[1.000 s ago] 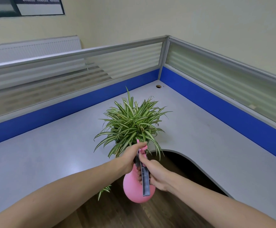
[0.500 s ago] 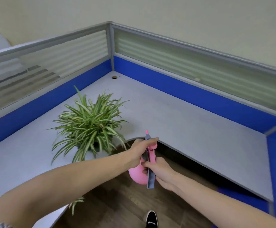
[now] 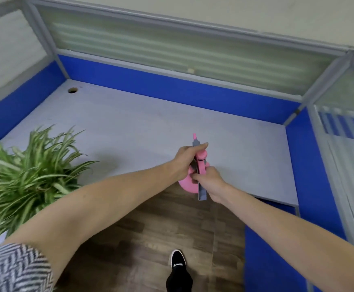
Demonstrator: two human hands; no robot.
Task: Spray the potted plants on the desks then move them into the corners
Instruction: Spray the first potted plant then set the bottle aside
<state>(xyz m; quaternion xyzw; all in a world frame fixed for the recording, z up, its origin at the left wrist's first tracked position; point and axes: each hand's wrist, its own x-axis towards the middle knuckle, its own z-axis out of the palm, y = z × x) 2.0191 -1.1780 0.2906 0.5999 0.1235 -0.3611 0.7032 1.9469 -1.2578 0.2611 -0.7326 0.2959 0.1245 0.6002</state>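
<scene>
A pink spray bottle (image 3: 187, 184) with a grey and pink pump head is held out in front of me, over the front edge of the grey desk (image 3: 150, 127). My left hand (image 3: 185, 160) wraps the neck and top of the sprayer. My right hand (image 3: 210, 183) grips the grey lever at the back. The nozzle points away from me, toward the bare right part of the desk. A striped spider plant (image 3: 27, 171) stands on the desk at the far left, well apart from the bottle; its pot is hidden by leaves.
Blue and frosted-glass partitions (image 3: 171, 89) wall in the desk at the back, left and right. A cable hole (image 3: 72, 90) sits in the back left corner. Below me are wooden floor (image 3: 155, 232) and my black shoe (image 3: 178, 268).
My view and both hands with the bottle have swung right. The plant has slid from centre to the left edge, and the nozzle no longer faces it.
</scene>
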